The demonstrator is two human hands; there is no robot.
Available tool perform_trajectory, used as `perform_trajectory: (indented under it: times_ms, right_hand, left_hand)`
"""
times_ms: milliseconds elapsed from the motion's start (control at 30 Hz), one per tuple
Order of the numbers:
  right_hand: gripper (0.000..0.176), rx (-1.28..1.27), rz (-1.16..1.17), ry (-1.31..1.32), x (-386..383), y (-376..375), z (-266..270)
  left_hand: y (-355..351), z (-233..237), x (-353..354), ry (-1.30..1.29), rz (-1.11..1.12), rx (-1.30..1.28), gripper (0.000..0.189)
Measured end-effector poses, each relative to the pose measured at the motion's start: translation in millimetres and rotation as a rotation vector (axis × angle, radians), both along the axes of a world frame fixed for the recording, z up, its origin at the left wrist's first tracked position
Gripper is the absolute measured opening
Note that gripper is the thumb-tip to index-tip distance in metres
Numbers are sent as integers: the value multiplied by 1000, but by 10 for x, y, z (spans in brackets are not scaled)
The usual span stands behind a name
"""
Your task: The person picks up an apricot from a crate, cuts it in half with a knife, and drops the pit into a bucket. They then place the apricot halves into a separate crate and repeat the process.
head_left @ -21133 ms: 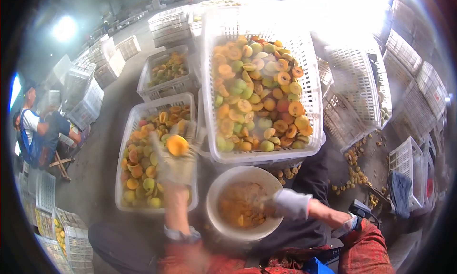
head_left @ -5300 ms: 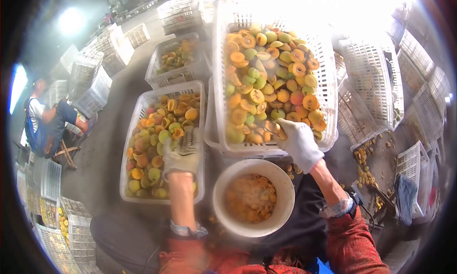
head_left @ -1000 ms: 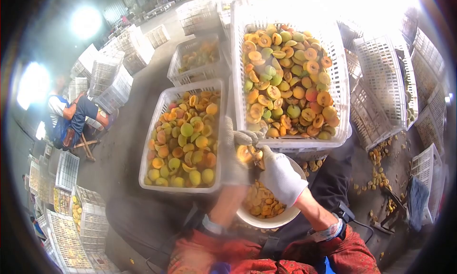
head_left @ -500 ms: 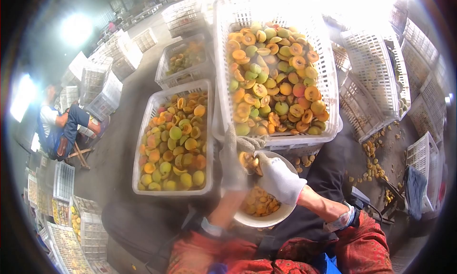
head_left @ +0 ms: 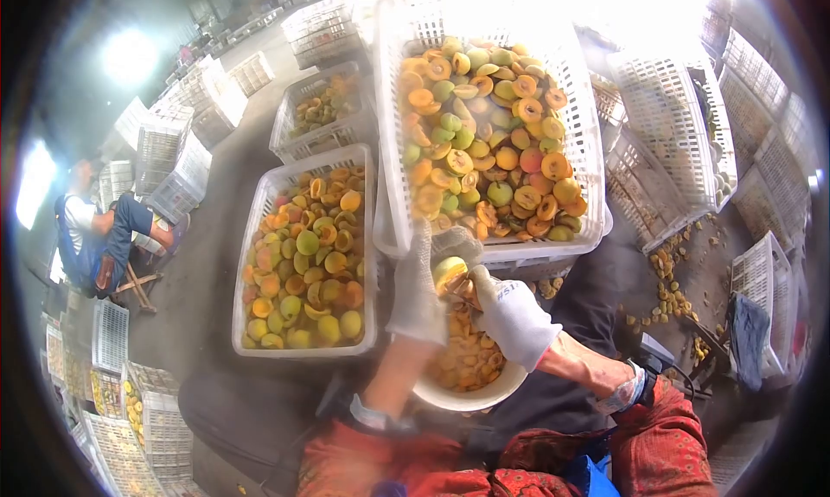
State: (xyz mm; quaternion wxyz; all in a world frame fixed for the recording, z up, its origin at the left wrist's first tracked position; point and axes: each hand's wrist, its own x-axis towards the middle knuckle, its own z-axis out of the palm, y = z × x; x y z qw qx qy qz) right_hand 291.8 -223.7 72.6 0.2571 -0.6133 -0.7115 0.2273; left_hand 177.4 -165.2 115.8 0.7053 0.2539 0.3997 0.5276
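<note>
My left hand (head_left: 419, 285), in a whitish glove, is closed around a yellow-green halved fruit (head_left: 450, 273) above a white bowl (head_left: 481, 404). Right beside it my right hand (head_left: 516, 315), gloved too, is pinched on something I cannot make out at the fruit's cut side. Small brownish-orange pieces (head_left: 471, 356) fill much of the bowl. Behind my hands stands a large white crate (head_left: 590, 164) of halved and whole fruit. Another crate of fruit (head_left: 303, 353) is at the left.
A smaller fruit crate (head_left: 278, 134) stands farther back. At the far left a person (head_left: 82, 229) sits on a wooden stool. Stacked white crates (head_left: 657, 108) line the right side, with pits (head_left: 670, 289) scattered on the floor there. A dark cloth (head_left: 749, 341) hangs at the right.
The fruit in my left hand now shows a yellow-green face, where an orange-brown one showed before. My hands remain together over the bowl. The view has shifted slightly, moving the crates left.
</note>
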Motion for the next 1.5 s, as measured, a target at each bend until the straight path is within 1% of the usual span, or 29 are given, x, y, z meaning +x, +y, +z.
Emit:
perform_trajectory:
  times_ms: [67,133,200,233,300,333,433,467,500,567,633,667,733,800,867,900,933,1000,1100,1133,1200,1233,1267,1333,1367,1400,1433,1467,1500]
  right_hand:
    - [30,70,-17,-14,-30,21,-10]
    - [23,-101,142,323,-47,43,-95]
    - [18,-453,134,472,-15,17,249]
    - [19,-475,166,461,4,14,283]
    - [23,-171,168,188,-10,-40,115]
    - [25,158,133,-75,-48,-101,-74]
    - [27,275,122,69,-66,-94,-191]
    - [25,129,194,241,-19,-61,-153]
    - [23,-196,217,517,17,-37,8]
    - [21,-593,167,873,18,8,143]
    - [21,-446,247,654,-9,8,155]
    - [20,66,273,330,-28,12,-46]
    - [18,567,282,-8,-49,8,-343]
    - [18,348,329,106,-36,19,-244]
    - [17,-242,370,586,59,26,39]
    - [16,-387,352,695,64,24,138]
    - [17,-324,386,655,125,44,1]
    - [25,-96,504,455,247,85,-309]
    - [23,41,423,-63,223,3,-658]
    - [20,-47,383,-291,242,-43,-696]
    - [21,-217,349,-348,266,-244,-779]
    - [23,-382,313,-402,262,-293,-793]
    - [23,-380,315,-402,260,-256,-722]
    - [20,-325,494,-412,302,-122,-399]
    - [18,-256,361,-455,268,11,-175]
    - [19,54,180,-169,343,157,-351]
    - [19,222,12,-188,311,408,-282]
    - [15,62,-93,-316,333,620,-136]
    - [17,195,-208,-244,478,936,-415]
  left_hand:
    - [-51,-113,-15,54,-11,106,49]
    - [-44,-389,-87,-47,-8,-5,50]
    - [-43,-418,-107,-151,-16,-107,51]
    - [-72,-340,-96,-64,-29,-48,52]
    - [-126,-245,-86,18,-42,8,53]
    - [-144,-218,-87,120,-65,74,54]
    - [-178,-159,-44,270,-54,106,55]
    - [-177,-154,-37,323,-14,68,56]
    - [-164,-188,-48,326,-12,62,56]
    - [-118,-263,-67,417,12,298,56]
    - [-117,-258,-89,479,-9,398,55]
    - [-113,-254,-98,511,-20,450,54]
    - [-111,-241,-115,554,-70,440,51]
    - [-112,-218,-122,576,-150,319,45]
    - [-108,-207,-129,599,-232,197,39]
    - [-79,-254,-135,600,-231,200,39]
    - [-23,-342,-134,269,-256,196,35]
    - [11,-349,-137,-61,-278,190,34]
    - [128,-281,-265,-315,-122,-133,39]
    - [343,-497,-428,-83,-37,95,38]
    - [617,-452,-697,-845,133,-21,54]
    - [727,-427,-898,-611,106,115,60]
    - [836,-403,-1099,-373,101,239,66]
    - [1038,-636,-1479,-705,91,-95,76]
    - [1066,-697,-1527,-762,113,-96,73]
    - [1064,-741,-1478,-765,108,-97,73]
    - [1043,-779,-1366,-739,207,-128,71]
    - [1017,-800,-1241,-712,308,-159,69]
    - [943,-683,-1106,-747,323,-237,54]
